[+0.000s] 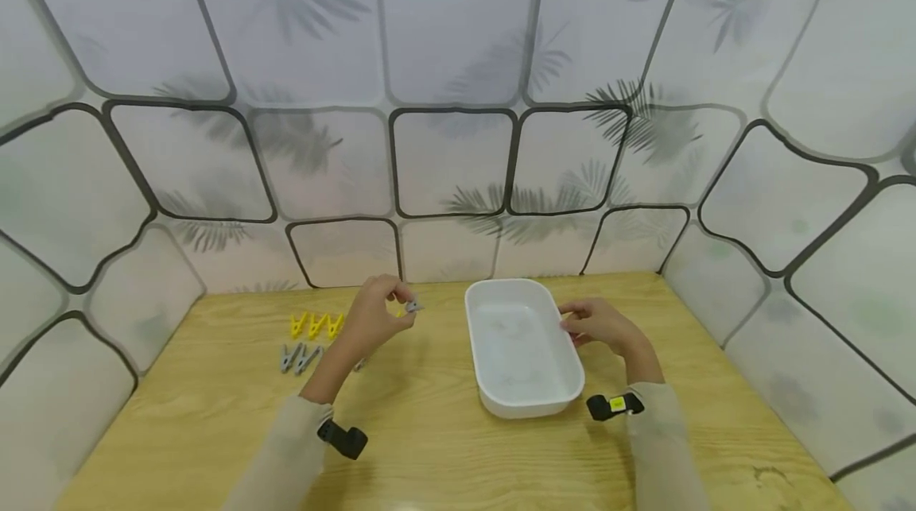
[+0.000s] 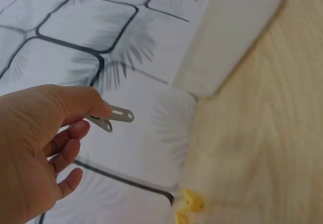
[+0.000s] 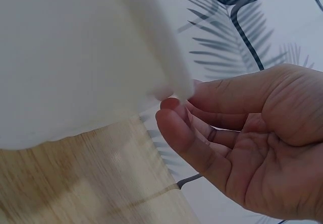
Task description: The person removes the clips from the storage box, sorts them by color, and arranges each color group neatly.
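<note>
Between thumb and fingertips, my left hand pinches a grey clothespin above the table. In the left wrist view, the two handle ends of that clothespin stick out past the thumb. My right hand holds the right rim of a white plastic tub, thumb and fingers at its edge. The tub's inside shows nothing in it. Yellow clothespins lie in a row left of my left hand, with grey clothespins nearer to me. My left hand and forearm partly hide some of them.
The wooden table meets a patterned cloth wall at the back and on both sides. Each wrist wears a small black camera. The tub stands right of the middle, apart from the clothespins.
</note>
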